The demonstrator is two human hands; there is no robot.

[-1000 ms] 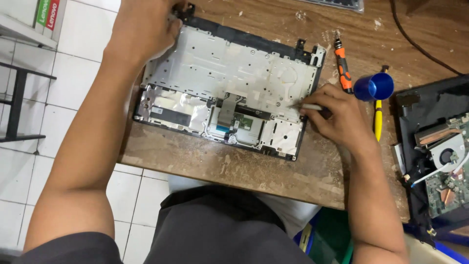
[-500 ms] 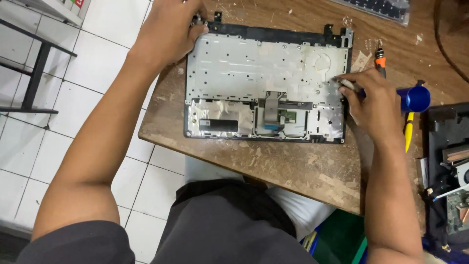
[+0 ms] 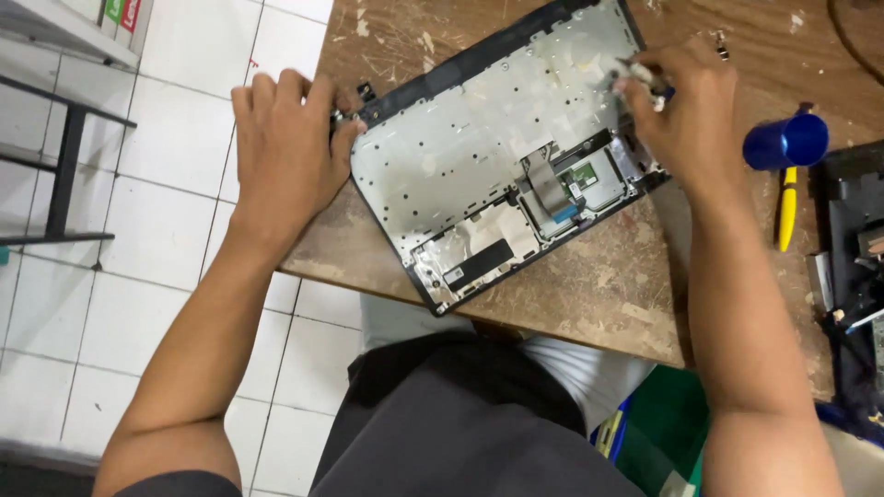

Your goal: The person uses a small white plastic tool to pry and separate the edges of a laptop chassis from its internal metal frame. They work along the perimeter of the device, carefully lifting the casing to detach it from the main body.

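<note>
A stripped laptop palmrest shell (image 3: 479,147), silver inside with a black rim, lies tilted on the worn wooden table (image 3: 589,294). It shows a touchpad board with a flat ribbon cable (image 3: 552,189). My left hand (image 3: 285,147) grips the shell's far left corner by the hinge. My right hand (image 3: 686,110) rests over the shell's right edge, fingers pinched on a thin screwdriver (image 3: 640,75) whose tip points down at the shell.
A blue cylindrical cap or cup (image 3: 787,140) and a yellow-handled tool (image 3: 785,207) lie right of the shell. Another opened black laptop base (image 3: 856,267) sits at the table's right edge. White floor tiles and a dark metal rack (image 3: 64,166) are at left.
The shell has rotated counterclockwise and now lies at an angle. My left hand shifted to its corner, and my right hand moved up along the right edge with the screwdriver.
</note>
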